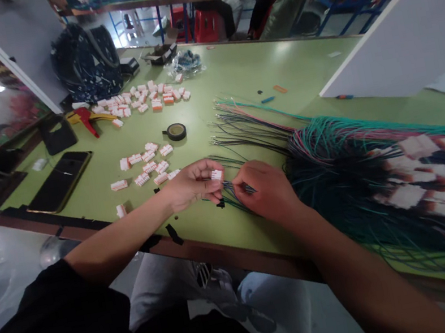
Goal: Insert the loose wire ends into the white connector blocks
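Left hand [191, 184] reaching in from the left, fingertips pinched on a connector [216, 175]. Right hand [267, 190] knuckles-up just beside, fingers closed on wires [238, 188] meeting the connector. Beyond the left fingers, loose connectors [147, 165]; tape [176, 132] farther off.

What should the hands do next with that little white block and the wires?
Probably push the wires a bit further into the white connector. The left hand pinches the connector, the right hand pinches thin wire ends right beside it, and the ends point at it. Whether they are already seated is too small to tell.
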`<state>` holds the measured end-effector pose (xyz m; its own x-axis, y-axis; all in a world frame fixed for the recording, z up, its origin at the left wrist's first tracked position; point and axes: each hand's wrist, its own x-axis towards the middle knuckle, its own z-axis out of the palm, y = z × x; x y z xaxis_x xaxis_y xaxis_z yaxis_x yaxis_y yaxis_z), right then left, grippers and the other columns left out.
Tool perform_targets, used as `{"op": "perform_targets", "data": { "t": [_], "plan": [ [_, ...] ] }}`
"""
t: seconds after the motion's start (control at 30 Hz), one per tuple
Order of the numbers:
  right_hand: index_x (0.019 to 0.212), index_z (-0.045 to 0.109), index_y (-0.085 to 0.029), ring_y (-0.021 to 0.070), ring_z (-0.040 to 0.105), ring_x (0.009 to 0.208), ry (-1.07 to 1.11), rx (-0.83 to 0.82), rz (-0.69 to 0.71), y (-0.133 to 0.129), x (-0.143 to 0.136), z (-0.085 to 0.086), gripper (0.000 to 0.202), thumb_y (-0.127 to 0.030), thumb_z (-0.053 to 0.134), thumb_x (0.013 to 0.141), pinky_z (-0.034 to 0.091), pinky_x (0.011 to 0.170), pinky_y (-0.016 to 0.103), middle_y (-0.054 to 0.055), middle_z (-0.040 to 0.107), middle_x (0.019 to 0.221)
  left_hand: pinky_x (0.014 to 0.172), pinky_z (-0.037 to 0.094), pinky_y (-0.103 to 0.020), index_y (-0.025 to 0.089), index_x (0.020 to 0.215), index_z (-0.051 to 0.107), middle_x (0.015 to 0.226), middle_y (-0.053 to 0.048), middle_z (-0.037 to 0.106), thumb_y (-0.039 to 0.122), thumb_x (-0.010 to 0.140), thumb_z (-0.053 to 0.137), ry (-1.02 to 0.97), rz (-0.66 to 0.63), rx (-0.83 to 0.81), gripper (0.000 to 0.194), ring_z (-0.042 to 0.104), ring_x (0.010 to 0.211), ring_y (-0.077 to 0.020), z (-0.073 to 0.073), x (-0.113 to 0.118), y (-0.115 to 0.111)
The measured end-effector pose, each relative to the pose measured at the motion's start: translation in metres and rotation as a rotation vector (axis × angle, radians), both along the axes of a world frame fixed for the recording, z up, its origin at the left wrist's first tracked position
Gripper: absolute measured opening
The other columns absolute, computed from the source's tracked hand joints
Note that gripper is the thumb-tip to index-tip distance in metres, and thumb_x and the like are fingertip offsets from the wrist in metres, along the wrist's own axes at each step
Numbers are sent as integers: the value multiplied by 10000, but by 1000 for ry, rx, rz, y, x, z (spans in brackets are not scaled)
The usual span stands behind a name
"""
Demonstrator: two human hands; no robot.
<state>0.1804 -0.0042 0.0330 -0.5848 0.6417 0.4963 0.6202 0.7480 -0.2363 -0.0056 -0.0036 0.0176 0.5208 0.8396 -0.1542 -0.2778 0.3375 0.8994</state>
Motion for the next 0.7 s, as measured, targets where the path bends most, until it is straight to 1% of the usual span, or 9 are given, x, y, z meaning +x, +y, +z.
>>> {"op": "perform_targets", "data": {
  "t": [0.13,0.3,0.53,0.6,0.7],
  "plan": [
    [622,525,-205,157,489,651,-33,4,-15,-1,-1,-5,155,-137,471,751,361,618,270,29,557,624,513,465,-192,144,920,521,654,43,605,225,614,787,15,-1,-1,414,590,535,-73,-2,1,-1],
    [631,551,-204,154,501,658,-25,-5,-14,-2,-3,-11,157,-140,491,762,371,619,260,35,579,641,506,448,-185,125,870,548,637,33,601,231,630,781,45,5,-20,351,557,511,-54,0,1,-2],
    [638,570,-200,150,516,643,9,-12,17,-2,-5,-16,168,-151,482,771,382,626,256,33,591,633,504,451,-185,117,861,554,636,26,617,258,594,808,59,-15,-32,394,558,507,-51,-4,0,0],
    [641,571,-195,147,510,632,25,-39,29,-1,-5,-14,167,-152,475,770,375,616,256,31,588,628,506,454,-186,120,860,554,634,28,620,266,580,817,60,-28,-41,411,557,501,-49,-5,0,0],
    [661,572,-187,123,484,577,88,-151,38,1,-4,-8,128,-177,494,762,356,575,239,8,562,603,516,459,-185,119,882,552,631,35,610,261,599,806,42,-41,-56,405,570,513,-55,-5,0,1]
  ]
}}
